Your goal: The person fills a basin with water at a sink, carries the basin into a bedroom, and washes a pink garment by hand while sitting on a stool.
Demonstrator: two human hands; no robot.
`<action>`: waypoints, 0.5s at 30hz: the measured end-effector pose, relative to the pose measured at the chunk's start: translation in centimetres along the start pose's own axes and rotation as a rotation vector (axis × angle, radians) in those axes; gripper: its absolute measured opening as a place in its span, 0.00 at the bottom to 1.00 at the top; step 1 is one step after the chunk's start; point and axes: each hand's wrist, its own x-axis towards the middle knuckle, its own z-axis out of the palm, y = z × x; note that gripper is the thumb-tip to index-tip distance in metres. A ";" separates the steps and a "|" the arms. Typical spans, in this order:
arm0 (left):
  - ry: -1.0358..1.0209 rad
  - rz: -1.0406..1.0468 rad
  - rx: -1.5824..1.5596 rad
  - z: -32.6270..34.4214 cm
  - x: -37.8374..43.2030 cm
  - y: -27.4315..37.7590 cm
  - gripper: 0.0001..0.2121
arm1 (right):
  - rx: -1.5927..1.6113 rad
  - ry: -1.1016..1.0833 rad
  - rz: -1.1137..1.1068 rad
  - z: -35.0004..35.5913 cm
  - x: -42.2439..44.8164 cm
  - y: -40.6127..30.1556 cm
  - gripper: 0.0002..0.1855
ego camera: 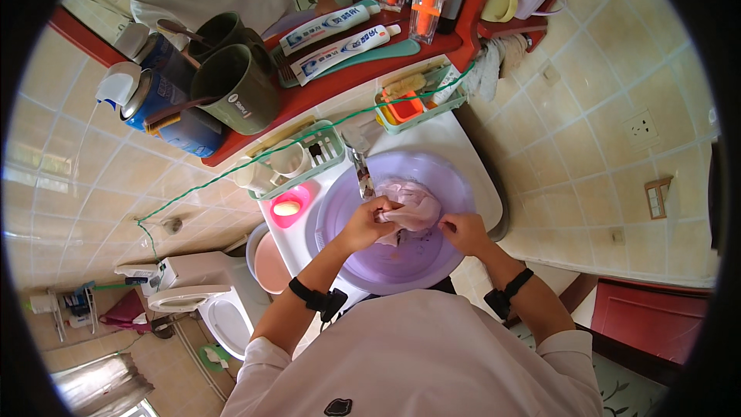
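Note:
A purple plastic basin stands on the white washbasin, with liquid in it. Bunched pale pink cloth lies in the basin, part of it raised. My left hand pinches the cloth between thumb and fingers, just below the chrome faucet. At the cloth's right side is my right hand, fingers curled together; whether a bit of cloth is between its fingertips cannot be seen. A bar of soap rests in a pink soap dish left of the basin.
Green plastic baskets holding cups and brushes flank the faucet. A green cord crosses in front of the red shelf, which bears toothpaste tubes, a dark green cup and a spray can. Lower left stands a toilet.

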 end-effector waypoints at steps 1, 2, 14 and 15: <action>0.020 -0.012 -0.009 -0.9 0.0 -2.0 0.10 | -0.003 -0.017 0.007 -0.2 0.2 -0.2 0.08; 0.044 -0.009 0.028 -1.5 -0.1 -3.4 0.12 | -0.010 -0.033 0.018 -0.4 0.2 -0.4 0.08; 0.396 -0.105 1.338 -4.2 -2.2 -11.8 0.23 | 0.002 -0.036 -0.007 -0.9 0.7 -1.3 0.08; 0.305 -0.132 1.377 -3.9 -1.9 -11.5 0.24 | -0.004 -0.037 -0.008 -0.9 0.7 -1.2 0.08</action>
